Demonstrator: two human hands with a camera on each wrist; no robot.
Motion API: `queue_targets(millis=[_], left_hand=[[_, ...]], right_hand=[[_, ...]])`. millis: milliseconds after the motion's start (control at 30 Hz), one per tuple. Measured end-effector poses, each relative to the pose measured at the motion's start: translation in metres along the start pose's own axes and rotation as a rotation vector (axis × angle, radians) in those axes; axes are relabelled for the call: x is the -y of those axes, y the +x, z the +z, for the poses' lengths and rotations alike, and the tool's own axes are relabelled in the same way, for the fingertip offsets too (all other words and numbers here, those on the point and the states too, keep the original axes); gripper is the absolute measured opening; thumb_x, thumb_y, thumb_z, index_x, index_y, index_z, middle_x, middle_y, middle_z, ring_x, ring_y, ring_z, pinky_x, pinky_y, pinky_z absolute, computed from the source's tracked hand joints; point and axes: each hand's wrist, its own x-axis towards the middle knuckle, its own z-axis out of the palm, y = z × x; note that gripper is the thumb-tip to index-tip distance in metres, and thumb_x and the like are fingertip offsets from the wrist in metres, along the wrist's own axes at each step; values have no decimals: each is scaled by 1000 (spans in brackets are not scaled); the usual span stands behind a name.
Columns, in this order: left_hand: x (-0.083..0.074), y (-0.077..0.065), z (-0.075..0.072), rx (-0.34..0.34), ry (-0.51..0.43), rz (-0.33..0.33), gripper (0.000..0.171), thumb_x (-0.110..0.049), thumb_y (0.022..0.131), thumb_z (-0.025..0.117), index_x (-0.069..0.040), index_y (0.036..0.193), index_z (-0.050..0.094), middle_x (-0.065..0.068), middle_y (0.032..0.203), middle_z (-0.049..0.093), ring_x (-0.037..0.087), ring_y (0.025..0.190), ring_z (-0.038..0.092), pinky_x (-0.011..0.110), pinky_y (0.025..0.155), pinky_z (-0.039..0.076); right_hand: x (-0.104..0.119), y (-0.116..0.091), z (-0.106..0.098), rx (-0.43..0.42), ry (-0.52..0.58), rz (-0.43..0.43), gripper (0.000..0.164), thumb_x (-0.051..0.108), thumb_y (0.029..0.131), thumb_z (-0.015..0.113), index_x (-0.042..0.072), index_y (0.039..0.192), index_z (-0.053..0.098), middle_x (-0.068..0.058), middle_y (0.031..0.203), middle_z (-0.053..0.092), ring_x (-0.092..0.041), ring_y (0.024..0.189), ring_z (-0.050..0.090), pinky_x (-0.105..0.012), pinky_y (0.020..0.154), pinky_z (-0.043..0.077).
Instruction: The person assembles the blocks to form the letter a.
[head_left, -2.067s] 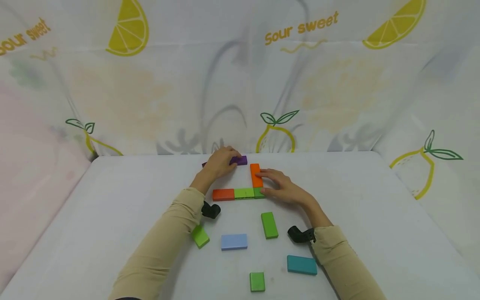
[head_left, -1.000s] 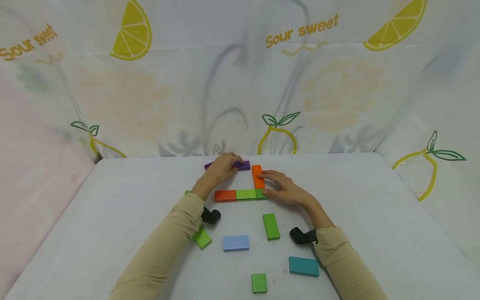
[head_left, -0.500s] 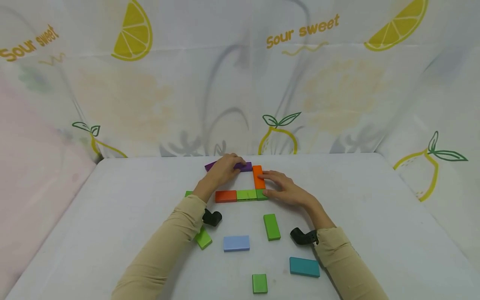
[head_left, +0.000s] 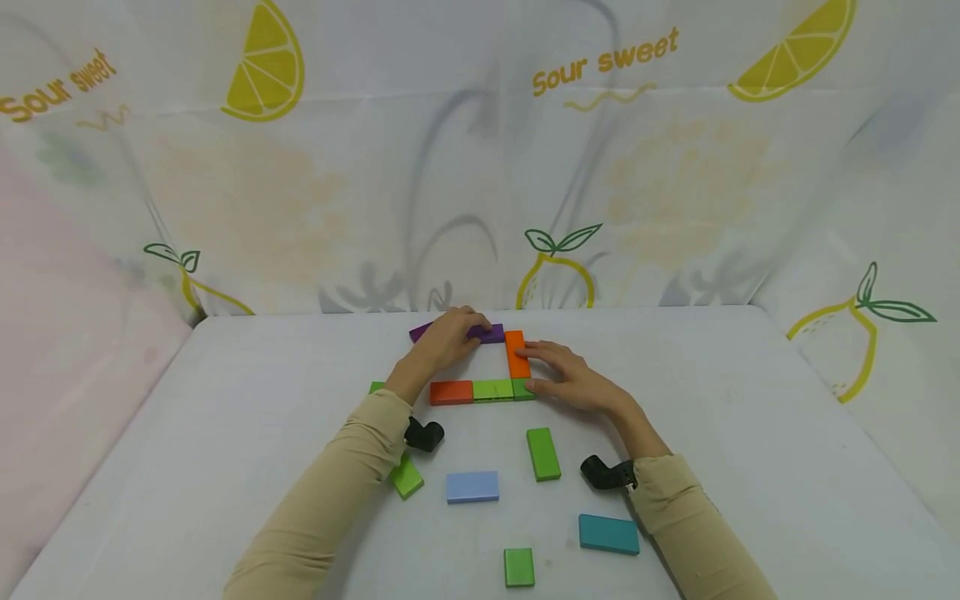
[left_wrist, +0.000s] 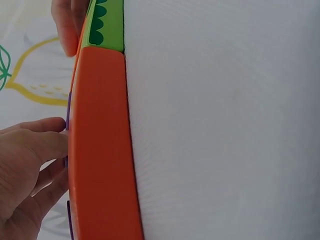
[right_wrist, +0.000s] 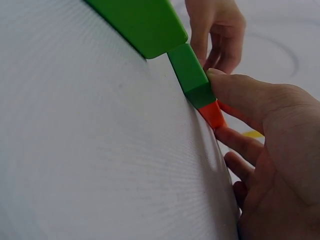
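At the back of the table my left hand pinches a purple block, its right end close to the far end of an upright-running orange block. Another purple block lies partly hidden behind that hand. My right hand has its fingers extended against the orange block's right side, with the thumb at a small green block. That green block ends a row with a light green block and a red-orange block. In the left wrist view the red-orange block hides the left fingertips.
Nearer the front lie a green block, a pale blue block, a teal block and a green square block. Beside the left sleeve sits another green block. A printed cloth hangs behind the white table.
Since the earliest frame, the left hand has shifted the purple block slightly right and nearer, up to the orange block's far end. The right hand stays in place; the last half second shows no movement.
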Motion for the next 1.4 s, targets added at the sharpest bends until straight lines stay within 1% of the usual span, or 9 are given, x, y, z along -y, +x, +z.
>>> queue_targets(millis=[333, 633, 933, 1133, 1233, 1333, 1400], left_hand=[[2, 0, 2, -2, -8, -2, 24, -6, 89, 62, -10, 113, 67, 11, 116, 63, 28, 110, 56, 40, 104, 41], [1, -1, 1, -15, -8, 18, 24, -5, 89, 62, -9, 113, 66, 11, 115, 63, 29, 109, 56, 40, 102, 42], [-1, -2, 0, -8, -11, 20, 25, -5, 89, 61, -8, 114, 66, 11, 117, 63, 28, 110, 57, 40, 102, 43], [-2, -4, 1, 1, -9, -7, 26, -9, 90, 62, -10, 115, 66, 11, 119, 62, 28, 111, 56, 39, 103, 43], [-3, -7, 1, -2, -10, -29, 28, -14, 91, 62, -12, 118, 65, 9, 123, 60, 27, 114, 54, 40, 103, 43], [-2, -12, -3, -40, -47, -46, 27, -16, 91, 61, -13, 118, 65, 7, 123, 59, 26, 116, 53, 40, 102, 43], [0, -17, -7, -74, -99, -68, 25, -16, 91, 61, -14, 116, 66, 6, 122, 60, 27, 115, 53, 41, 101, 43]], right_hand=[[2, -1, -1, 10, -9, 11, 53, 35, 91, 60, 22, 140, 45, -10, 155, 27, -33, 144, 18, -63, 112, 11], [2, 1, 0, 13, -9, 22, 53, 35, 91, 60, 23, 141, 44, -10, 155, 26, -32, 144, 17, -63, 112, 11], [3, 0, -1, 12, 2, 12, 54, 36, 91, 60, 22, 141, 44, -10, 155, 26, -33, 144, 17, -63, 112, 10], [5, 0, -1, 16, 6, 23, 54, 36, 91, 60, 23, 141, 44, -11, 155, 25, -33, 145, 16, -64, 111, 9], [6, 0, 0, 18, 8, 28, 54, 36, 91, 60, 23, 141, 44, -11, 155, 25, -34, 145, 16, -64, 111, 9], [7, -1, -1, 16, 6, 29, 54, 36, 91, 60, 23, 141, 44, -11, 155, 26, -34, 144, 16, -65, 111, 10], [7, -1, -1, 16, 3, 28, 54, 36, 91, 60, 23, 141, 44, -11, 155, 27, -34, 144, 17, -65, 111, 11]])
